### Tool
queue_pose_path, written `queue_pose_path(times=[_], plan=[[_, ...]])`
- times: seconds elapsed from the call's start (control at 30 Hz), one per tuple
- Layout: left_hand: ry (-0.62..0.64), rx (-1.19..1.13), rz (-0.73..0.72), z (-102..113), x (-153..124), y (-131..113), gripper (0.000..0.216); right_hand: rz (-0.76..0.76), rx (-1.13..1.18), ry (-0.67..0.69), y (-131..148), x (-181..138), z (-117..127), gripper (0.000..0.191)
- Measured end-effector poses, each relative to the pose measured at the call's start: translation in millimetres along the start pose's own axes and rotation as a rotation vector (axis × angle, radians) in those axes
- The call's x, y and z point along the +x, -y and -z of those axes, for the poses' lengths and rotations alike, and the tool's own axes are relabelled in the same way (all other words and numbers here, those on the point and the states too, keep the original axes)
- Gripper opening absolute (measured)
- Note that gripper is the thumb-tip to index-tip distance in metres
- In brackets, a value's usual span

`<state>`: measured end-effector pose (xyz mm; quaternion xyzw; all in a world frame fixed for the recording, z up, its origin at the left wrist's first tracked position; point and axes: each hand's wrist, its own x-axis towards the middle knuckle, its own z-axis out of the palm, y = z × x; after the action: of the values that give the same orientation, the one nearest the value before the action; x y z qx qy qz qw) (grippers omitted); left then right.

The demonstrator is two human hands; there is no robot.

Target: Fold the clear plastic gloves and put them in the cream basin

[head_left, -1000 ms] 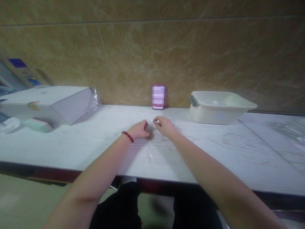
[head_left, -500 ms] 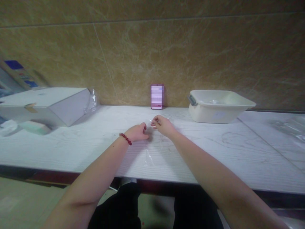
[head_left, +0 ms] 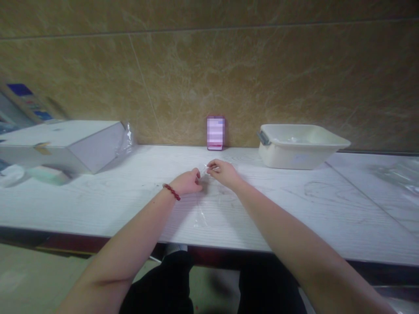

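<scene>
A clear plastic bag (head_left: 204,205) lies flat on the white table (head_left: 294,209), its far end lifted between my hands. My left hand (head_left: 188,182), with a red bead bracelet on the wrist, is closed in a pinch on the bag's upper edge. My right hand (head_left: 222,172) pinches the same edge just to the right, fingertips almost touching the left ones. What lies inside the bag, if anything, cannot be made out.
A cream plastic basin (head_left: 299,146) stands at the back right. A small pink phone (head_left: 215,132) leans on the tiled wall. A white box (head_left: 62,144) with plastic wrap sits at the left. More clear plastic (head_left: 399,174) lies at the far right.
Both hands have shifted slightly left and nearer the wall while keeping their pinch on the bag edge; the bag's near end has slid a little left.
</scene>
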<state>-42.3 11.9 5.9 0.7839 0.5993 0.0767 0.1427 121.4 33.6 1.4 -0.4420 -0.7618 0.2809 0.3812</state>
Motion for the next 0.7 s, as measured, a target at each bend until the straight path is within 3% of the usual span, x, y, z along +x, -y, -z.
queue_pose_path(times=[0.23, 0.7], plan=[[-0.021, 0.032, -0.044, 1, 0, 3, 0.028, 0.006, 0.003, 0.053, -5, 2, -2, 0.011], [-0.033, 0.138, 0.038, 7, -1, 2, 0.029, 0.010, -0.003, 0.049, -13, 4, -6, 0.009]])
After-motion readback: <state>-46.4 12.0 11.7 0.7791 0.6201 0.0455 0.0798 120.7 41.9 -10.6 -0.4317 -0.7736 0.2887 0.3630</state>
